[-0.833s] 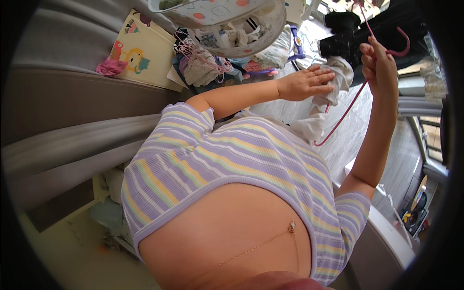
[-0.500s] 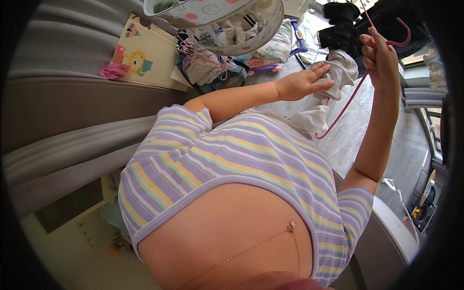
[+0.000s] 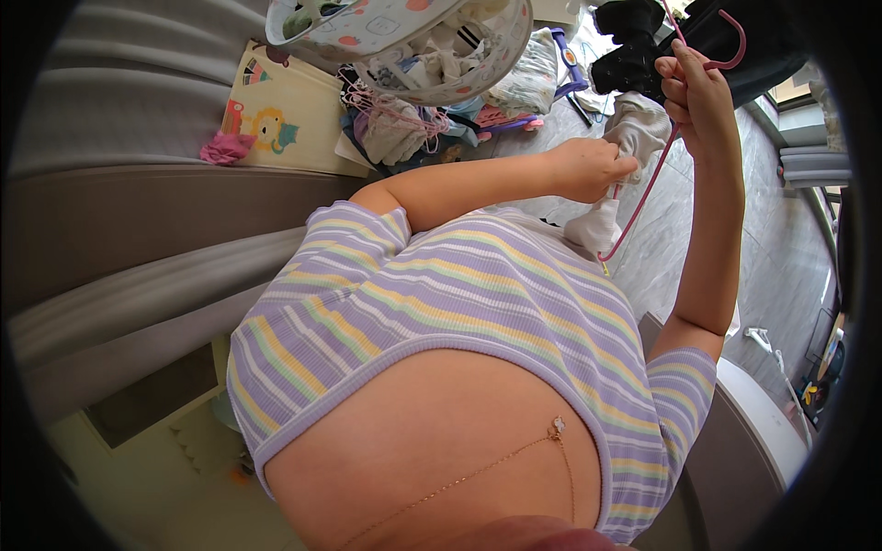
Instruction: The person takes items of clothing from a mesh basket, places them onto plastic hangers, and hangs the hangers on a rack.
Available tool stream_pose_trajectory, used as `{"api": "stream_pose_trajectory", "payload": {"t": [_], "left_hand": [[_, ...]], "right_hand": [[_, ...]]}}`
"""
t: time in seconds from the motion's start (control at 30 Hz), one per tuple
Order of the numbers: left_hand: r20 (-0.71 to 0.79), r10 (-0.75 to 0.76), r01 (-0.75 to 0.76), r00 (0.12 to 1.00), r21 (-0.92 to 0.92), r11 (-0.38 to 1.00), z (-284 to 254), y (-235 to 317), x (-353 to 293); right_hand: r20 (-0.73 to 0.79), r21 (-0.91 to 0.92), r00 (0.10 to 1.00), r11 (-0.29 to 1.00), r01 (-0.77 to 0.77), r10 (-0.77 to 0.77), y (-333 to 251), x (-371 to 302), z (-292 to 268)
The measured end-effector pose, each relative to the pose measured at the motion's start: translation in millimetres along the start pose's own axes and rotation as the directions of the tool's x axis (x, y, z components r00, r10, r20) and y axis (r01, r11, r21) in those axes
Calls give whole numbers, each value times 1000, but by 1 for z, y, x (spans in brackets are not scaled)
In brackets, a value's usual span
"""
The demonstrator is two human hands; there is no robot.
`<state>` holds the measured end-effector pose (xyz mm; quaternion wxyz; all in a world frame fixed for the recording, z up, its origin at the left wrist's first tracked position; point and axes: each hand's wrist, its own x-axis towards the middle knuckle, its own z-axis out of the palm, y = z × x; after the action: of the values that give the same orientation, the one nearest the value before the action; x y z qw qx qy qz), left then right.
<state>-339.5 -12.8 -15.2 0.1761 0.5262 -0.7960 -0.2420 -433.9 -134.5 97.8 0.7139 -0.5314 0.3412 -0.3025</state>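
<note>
Head | grey floor (image 3: 763,230), basket (image 3: 390,26) upper left | hanger (image 3: 654,188) slants up-right, hook (image 3: 742,39) topmost | my right hand (image 3: 694,96) grips hanger, left hand (image 3: 591,170) pinches cloth (image 3: 641,126)

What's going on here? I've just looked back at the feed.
A person is handling a pink hanger and some pale cloth. The right hand grips the hanger near its hook, while the left hand is closed at the cloth; whether it also grips the hanger is hidden. Beyond the left forearm are a patterned basket of clothes and a heap of clothes with more pink hangers.
</note>
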Motion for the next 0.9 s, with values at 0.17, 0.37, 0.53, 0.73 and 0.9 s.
{"api": "stream_pose_trajectory", "payload": {"t": [0.17, 0.37, 0.53, 0.73, 0.9], "left_hand": [[-93, 141, -153, 986, -146, 977, -10, -17, -13], [-435, -692, 618, 576, -322, 718, -43, -206, -66], [-415, -820, 878, 394, -93, 469, 0, -360, -112], [-363, -804, 337, 472, -768, 545, -52, -297, -87], [-74, -574, -244, 815, -943, -226, -72, -176, -50]], "right_hand": [[-35, 11, 999, 1000, -22, 23, 3, 4, -2], [-157, 8, 988, 1000, -4, 5, 1, -11, -17], [-183, -21, 982, 998, -57, 52, 0, -7, -10], [-282, 21, 955, 996, -90, 92, 11, -11, -20], [-246, 77, 964, 993, -85, 101, 24, -5, -40]]}}
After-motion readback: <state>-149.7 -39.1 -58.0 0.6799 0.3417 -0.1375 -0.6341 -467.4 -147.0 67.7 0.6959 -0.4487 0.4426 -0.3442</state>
